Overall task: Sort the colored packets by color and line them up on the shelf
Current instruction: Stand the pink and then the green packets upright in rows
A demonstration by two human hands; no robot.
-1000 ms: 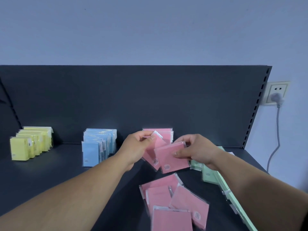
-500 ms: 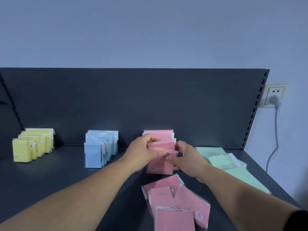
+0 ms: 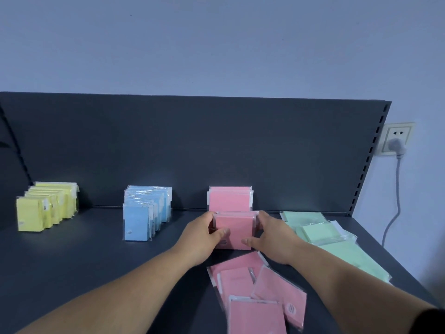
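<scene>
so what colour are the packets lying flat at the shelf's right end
The packets are pale green, best seen in the head view.

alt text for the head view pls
The left hand and right hand grip a few upright pink packets by their sides on a dark shelf, just in front of a standing pink row. A yellow row and a blue row stand further left; loose pink packets lie nearer, green packets flat at right.

Bare forearms [image 3: 125, 285], with a dark sleeve [image 3: 434, 320] on the right.
</scene>
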